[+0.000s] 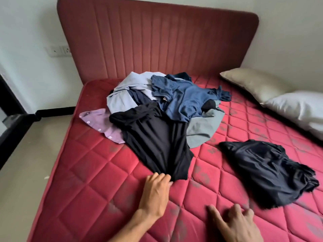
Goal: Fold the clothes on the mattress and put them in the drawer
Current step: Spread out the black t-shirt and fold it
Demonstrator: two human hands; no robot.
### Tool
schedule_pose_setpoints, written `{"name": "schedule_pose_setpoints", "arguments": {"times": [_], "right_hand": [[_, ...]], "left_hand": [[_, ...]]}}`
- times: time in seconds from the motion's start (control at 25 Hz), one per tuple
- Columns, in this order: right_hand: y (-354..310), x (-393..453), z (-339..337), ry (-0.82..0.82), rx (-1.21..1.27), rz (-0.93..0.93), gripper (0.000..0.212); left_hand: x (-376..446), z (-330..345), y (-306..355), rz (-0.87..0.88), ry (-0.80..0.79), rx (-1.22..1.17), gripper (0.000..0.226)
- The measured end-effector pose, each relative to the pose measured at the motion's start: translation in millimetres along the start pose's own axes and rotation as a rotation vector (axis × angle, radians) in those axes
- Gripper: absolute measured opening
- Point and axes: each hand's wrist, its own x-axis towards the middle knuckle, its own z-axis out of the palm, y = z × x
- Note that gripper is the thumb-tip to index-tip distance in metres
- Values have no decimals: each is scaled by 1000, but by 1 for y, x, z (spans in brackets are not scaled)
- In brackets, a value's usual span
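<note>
A heap of unfolded clothes lies in the middle of the red quilted mattress (87, 180). In it are a black garment (157, 142), a dark blue shirt (183, 100), a light blue shirt (125, 86), a purple shirt (103, 124) with buttons and a grey piece (204, 130). The black garment stretches out of the heap toward me. My left hand (155, 191) pinches its near hem. A separate crumpled black garment (269, 172) lies to the right. My right hand (236, 222) hovers low over the mattress with spread fingers, holding nothing.
A red padded headboard (157, 41) stands at the back. A beige pillow (253, 82) and a white pillow (297, 107) lie at the right. Beige floor (26, 163) and a black frame (12, 123) are to the left. No drawer is in view.
</note>
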Motion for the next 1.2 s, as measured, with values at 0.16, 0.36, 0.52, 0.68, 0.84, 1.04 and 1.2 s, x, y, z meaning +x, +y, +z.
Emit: {"name": "schedule_pose_setpoints", "arguments": {"times": [0.16,0.36,0.52,0.68,0.84,1.04,1.2], "right_hand": [[-72,-53,-5,-110,266,-125,76],[-109,-111,3,-59,554,-197,48],[-57,-138,20,-106,207,-360,36],[17,-137,-13,-335,-182,-344,77],[53,-125,-51,82,-411,-208,94],[-7,-161,-5,241,-3,-874,86],[-35,-165,44,152,-8,-868,50]], "left_hand": [[-74,-26,19,-4,-57,-96,13],[-160,-51,30,-49,-105,-264,19],[-195,-110,30,-225,-84,-507,22],[-169,-133,-19,-362,140,-240,57],[-122,-126,-54,-349,-120,96,76],[-67,-137,-79,-771,-23,-386,23],[-70,-189,-136,-1314,233,-877,24]]}}
